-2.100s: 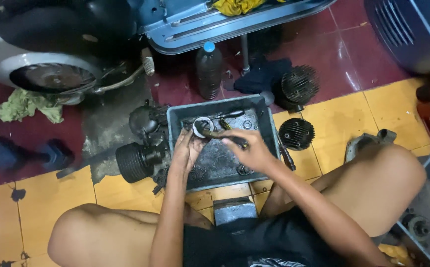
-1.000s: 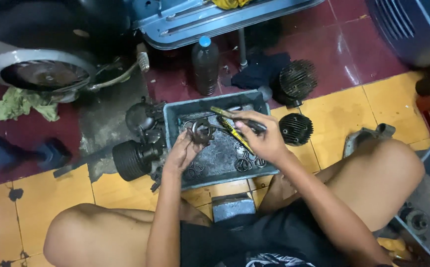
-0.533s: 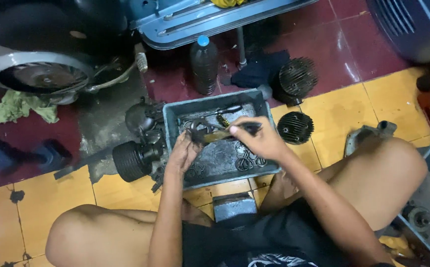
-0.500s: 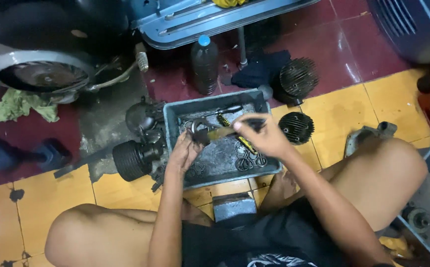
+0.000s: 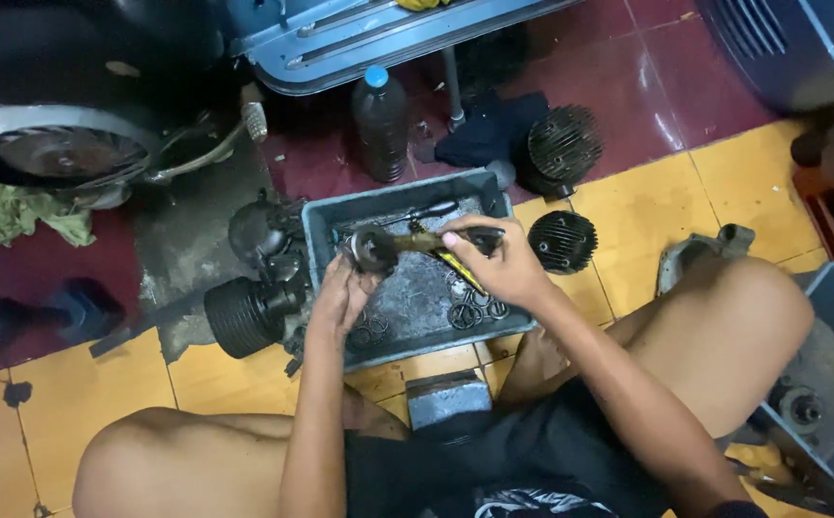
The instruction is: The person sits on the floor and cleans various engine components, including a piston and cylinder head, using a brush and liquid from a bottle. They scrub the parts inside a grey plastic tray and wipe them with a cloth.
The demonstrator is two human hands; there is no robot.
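I see a grey tray (image 5: pixel 326 219) of matt, grime-dulled plastic or metal, I cannot tell which, its floor rough with oily residue. My left hand (image 5: pixel 342 293) grips a round metal part (image 5: pixel 374 247), dark and greasy; my right hand (image 5: pixel 495 261) holds a dull brass-coloured tool (image 5: pixel 422 242). Beyond the tray's far edge, a dark plastic bottle (image 5: pixel 381 123) stands on glossy red tiles (image 5: pixel 657 86); two finned metal cylinders (image 5: pixel 563 240) look matt black. A crumpled green cloth (image 5: pixel 14 213) lies left.

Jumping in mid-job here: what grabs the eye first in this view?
At centre, the left hand grips a round metal part while the right hand holds a tool to it, over a grey tray of small parts. Two dark finned cylinders sit on the floor to the tray's right, a dark bottle stands behind it.
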